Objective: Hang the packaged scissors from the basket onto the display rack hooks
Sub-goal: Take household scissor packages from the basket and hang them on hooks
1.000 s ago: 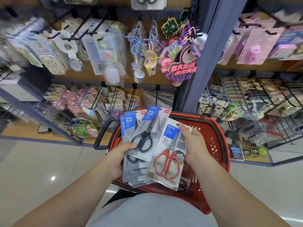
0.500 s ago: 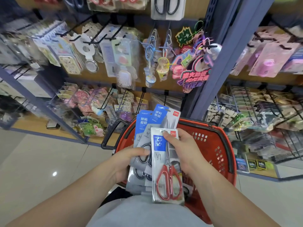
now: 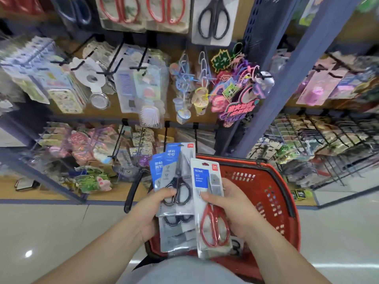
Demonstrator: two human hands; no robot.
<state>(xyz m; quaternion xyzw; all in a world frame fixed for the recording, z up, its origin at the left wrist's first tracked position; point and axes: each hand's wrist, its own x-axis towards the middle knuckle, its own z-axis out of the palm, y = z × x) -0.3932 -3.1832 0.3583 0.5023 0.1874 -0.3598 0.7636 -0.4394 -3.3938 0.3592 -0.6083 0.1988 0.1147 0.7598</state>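
Note:
My left hand (image 3: 152, 210) grips a fanned stack of packaged black-handled scissors (image 3: 178, 181) with blue header cards, thumb pressed on the front pack. My right hand (image 3: 229, 206) holds a single pack of red-handled scissors (image 3: 211, 220) upright, just right of the stack and apart from it. Both are above the red shopping basket (image 3: 272, 193), whose bottom is mostly hidden behind the packs. On the display rack above hang packs of red-handled scissors (image 3: 143, 11) and a pack of black scissors (image 3: 213, 19).
Black peg hooks (image 3: 114, 58) hold brushes, mirrors and toys on the middle row. A blue upright post (image 3: 287, 78) divides the shelving; wire racks (image 3: 328, 140) with packets stand to its right. The basket's black handle (image 3: 133, 191) hangs to the left. Pale tiled floor lies below.
My right hand has drawn the red-handled pack rightward off the stack, leaving a gap. The view has tilted up and closer to the rack, bringing the hanging scissors into sight.

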